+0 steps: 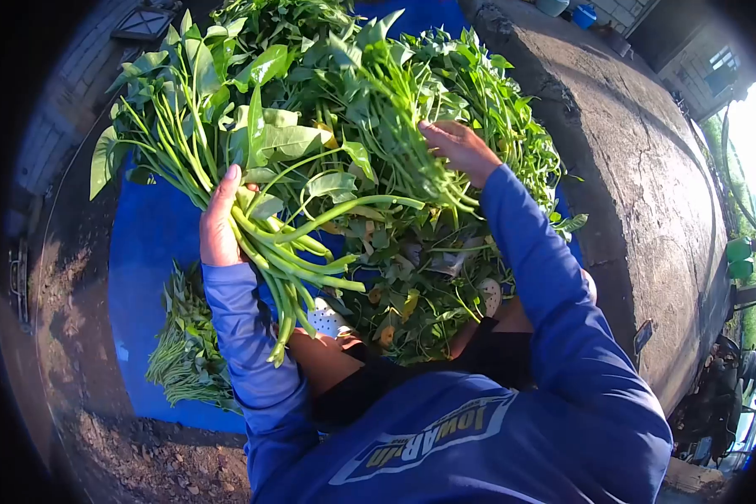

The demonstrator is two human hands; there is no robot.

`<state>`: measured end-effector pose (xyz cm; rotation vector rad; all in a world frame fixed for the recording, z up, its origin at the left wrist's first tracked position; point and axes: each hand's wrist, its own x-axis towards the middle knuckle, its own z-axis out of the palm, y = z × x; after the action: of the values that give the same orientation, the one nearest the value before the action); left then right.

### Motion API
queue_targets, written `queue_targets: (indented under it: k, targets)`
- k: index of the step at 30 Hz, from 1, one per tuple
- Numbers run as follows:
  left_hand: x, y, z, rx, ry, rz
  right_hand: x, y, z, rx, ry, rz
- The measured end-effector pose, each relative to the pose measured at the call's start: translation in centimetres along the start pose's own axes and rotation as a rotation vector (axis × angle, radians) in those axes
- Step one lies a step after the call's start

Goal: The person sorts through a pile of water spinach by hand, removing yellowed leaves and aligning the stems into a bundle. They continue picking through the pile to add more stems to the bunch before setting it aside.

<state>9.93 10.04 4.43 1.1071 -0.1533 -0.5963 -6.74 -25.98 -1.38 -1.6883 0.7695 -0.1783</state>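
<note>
While the left hand is closed around a thick bunch of green stems, with the thumb across the front, the right hand is clamped on a looser bunch of leafy greens, blurred in the head view. The left bunch fans out in broad leaves toward the top left, its pale stem ends hanging over the left forearm. The right bunch lies in front of a large heap of greens, so where one ends and the other begins is hard to tell.

Stray stems and leaves, some yellowed, lie between the person's feet, around a spotted white shoe; a second pale shoe is partly covered. The left forearm stands in front of a separate pile of greens at the lower left, and the person's blue shirt blocks the bottom of the view.

At the top right are a blue container and, just beside it, a paler container; what they hold cannot be seen.

The greens rest on a blue sheet spread over brown ground. A rough concrete slab flanks it on the right, a block wall stands on the left, and bright daylight comes in at the far right.
</note>
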Motion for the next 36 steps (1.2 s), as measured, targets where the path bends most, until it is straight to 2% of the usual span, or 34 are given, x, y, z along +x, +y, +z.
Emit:
queue_targets:
  k: [2,3,8,11,12,15,18,20,22,23,24,26,28,29,32,36]
  targets:
    - [0.2,0.0,-0.1,0.011,0.05,-0.003,2.8,5.4,1.9,-0.276,0.174,-0.115]
    - [0.4,-0.1,-0.2,0.017,0.06,0.009,3.1,5.7,2.6,-0.274,0.304,-0.158]
    - [0.2,-0.4,-1.0,0.017,0.011,-0.053,1.6,4.1,1.8,-0.445,0.353,-0.178]
    - [-0.1,-1.0,-0.7,0.038,0.063,-0.051,0.7,3.1,0.9,-0.542,0.375,-0.197]
    - [-0.2,-1.0,-0.4,0.05,0.072,-0.046,0.2,2.7,0.8,-0.557,0.472,-0.343]
    - [-0.6,-1.4,0.0,0.051,0.068,-0.032,-0.8,1.2,-0.3,-0.489,0.409,-0.293]
    - [-0.9,-1.9,0.3,0.069,0.061,-0.024,-2.0,-0.1,-1.4,-0.69,0.502,-0.44]
    - [-0.8,-2.2,0.6,0.079,0.039,-0.04,-2.8,-2.7,-2.3,-0.613,0.452,-0.504]
    - [-0.8,-2.9,2.4,0.104,0.016,0.065,-3.8,-6.2,-4.2,-0.352,0.389,-0.317]
    - [-0.1,-4.0,1.7,0.171,-0.018,0.099,-4.4,-8.2,-5.3,-0.153,0.335,-0.345]
    - [0.0,-4.4,1.3,0.146,-0.065,0.009,-5.1,-9.5,-6.4,0.049,0.278,-0.356]
    - [0.3,-4.8,1.7,0.175,-0.091,-0.021,-5.8,-11.6,-7.5,0.247,0.251,-0.431]
    - [0.4,-5.3,2.4,0.137,-0.097,-0.082,-6.1,-12.3,-7.9,0.299,0.075,-0.334]
    - [0.4,-5.7,2.3,0.117,-0.095,-0.109,-5.9,-11.9,-8.2,0.228,0.039,-0.31]
    - [1.8,-8.2,2.0,0.131,-0.105,-0.011,-7.8,-12.9,-6.7,0.177,0.024,-0.337]
    - [2.2,-9.7,2.1,0.22,-0.137,0.043,-8.4,-12.8,-5.3,0.018,0.161,-0.337]
